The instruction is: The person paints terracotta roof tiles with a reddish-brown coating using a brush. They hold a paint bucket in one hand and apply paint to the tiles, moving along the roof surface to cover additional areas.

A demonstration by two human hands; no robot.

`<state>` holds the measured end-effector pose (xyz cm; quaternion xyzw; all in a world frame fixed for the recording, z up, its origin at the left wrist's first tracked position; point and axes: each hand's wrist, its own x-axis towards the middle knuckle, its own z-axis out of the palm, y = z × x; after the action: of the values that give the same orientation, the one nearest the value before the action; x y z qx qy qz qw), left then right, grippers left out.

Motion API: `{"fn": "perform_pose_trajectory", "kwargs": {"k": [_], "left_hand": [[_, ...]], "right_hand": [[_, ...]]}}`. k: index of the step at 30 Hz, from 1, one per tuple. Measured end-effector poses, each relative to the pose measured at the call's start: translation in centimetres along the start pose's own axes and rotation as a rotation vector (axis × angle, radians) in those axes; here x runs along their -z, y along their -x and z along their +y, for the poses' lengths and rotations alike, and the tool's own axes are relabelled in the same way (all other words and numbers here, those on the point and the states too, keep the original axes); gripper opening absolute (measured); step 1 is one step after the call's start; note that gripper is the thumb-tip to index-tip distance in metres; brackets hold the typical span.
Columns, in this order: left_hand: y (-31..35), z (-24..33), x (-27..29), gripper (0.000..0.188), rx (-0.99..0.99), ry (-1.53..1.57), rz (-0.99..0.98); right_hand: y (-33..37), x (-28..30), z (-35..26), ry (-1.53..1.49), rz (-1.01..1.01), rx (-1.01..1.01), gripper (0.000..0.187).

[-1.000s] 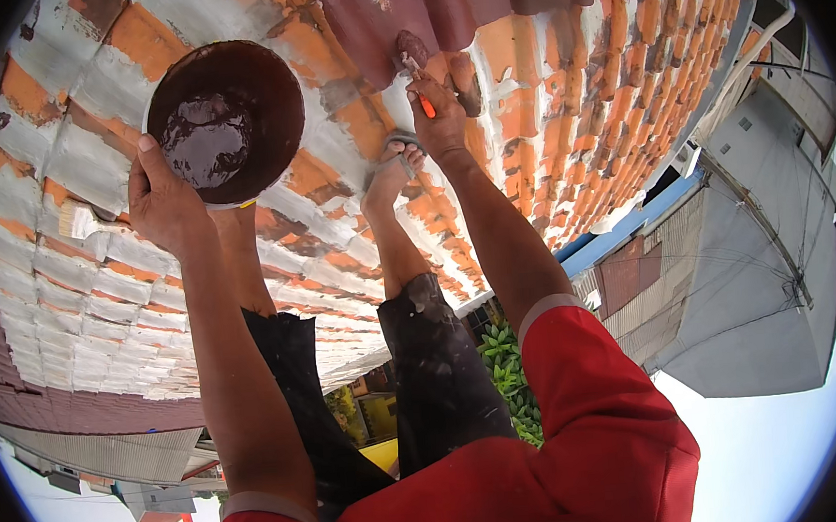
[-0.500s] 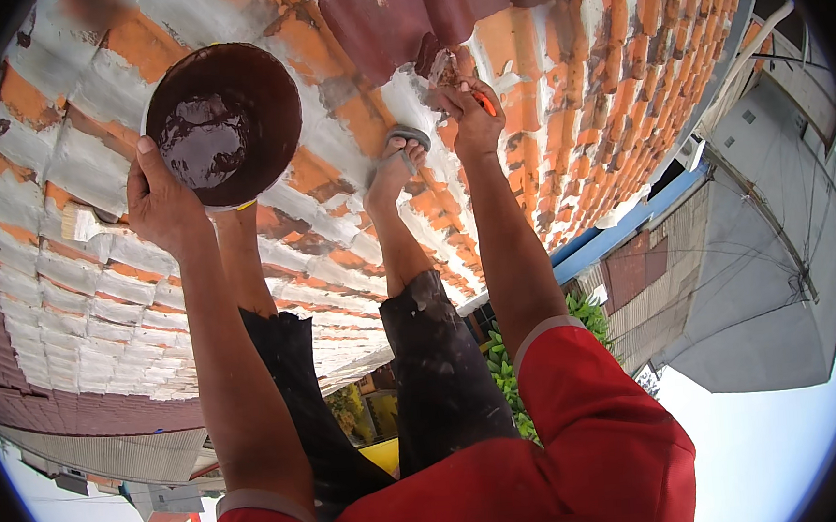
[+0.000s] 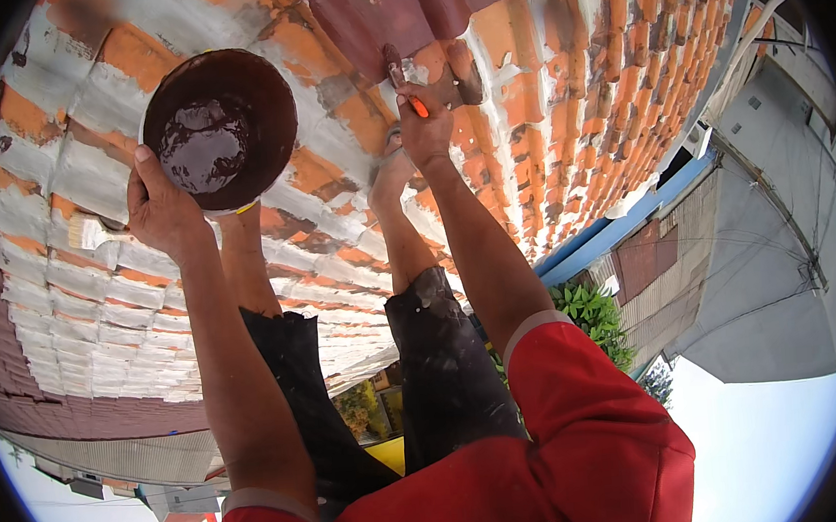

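Note:
My left hand [image 3: 165, 213] grips the rim of a paint bucket [image 3: 276, 106], thumb on the edge. Glossy dark brown paint [image 3: 202, 145] covers its bottom. A pale-bristled brush [image 3: 89, 233] shows beside that hand; I cannot tell whether the hand holds it or it lies on the tiles. My right hand [image 3: 428, 129] is closed round a paintbrush with an orange handle [image 3: 418, 107]. Its dark, paint-coated bristles [image 3: 393, 61] touch or nearly touch the lower edge of the brown-painted tiles [image 3: 372, 17]. A dark wet patch [image 3: 465, 73] lies on the tile right of the hand.
Orange roof tiles [image 3: 562, 105] with worn white-grey coating slope all around. My feet stand on them, the right foot [image 3: 394, 170] close to my right hand. A blue roof edge [image 3: 582, 249] runs along the right, with green leaves [image 3: 592, 322] and a grey building [image 3: 758, 266] beyond.
My right hand has moved left with the brush, from the tile on the right to the brown tiles' edge. A dark patch shows where it was. The bucket has barely shifted.

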<state>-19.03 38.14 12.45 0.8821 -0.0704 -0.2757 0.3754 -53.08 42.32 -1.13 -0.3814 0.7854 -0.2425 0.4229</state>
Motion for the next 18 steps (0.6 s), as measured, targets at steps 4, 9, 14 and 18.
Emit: {"fn": "perform_pose_trajectory", "kwargs": {"k": [4,9,14,18], "left_hand": [[0.0,0.1,-0.2,0.055,-0.011,0.002,-0.001],[0.1,0.2,-0.3,0.054,-0.02,0.03,-0.018],[0.3,0.4,-0.3,0.053,-0.015,-0.033,0.008],[0.3,0.6,-0.4,0.052,-0.01,0.017,0.0]], "right_hand": [[-1.1,0.6,-2.3,0.318,-0.027,-0.13,0.014],[-6.5,-3.0,-7.5,0.256,0.082,-0.047,0.013],[-11.0,-4.1,-10.1,-0.897,-0.106,-0.089,0.016],[-9.2,-1.6,-6.5,-0.989,0.093,-0.411,0.02]]}}
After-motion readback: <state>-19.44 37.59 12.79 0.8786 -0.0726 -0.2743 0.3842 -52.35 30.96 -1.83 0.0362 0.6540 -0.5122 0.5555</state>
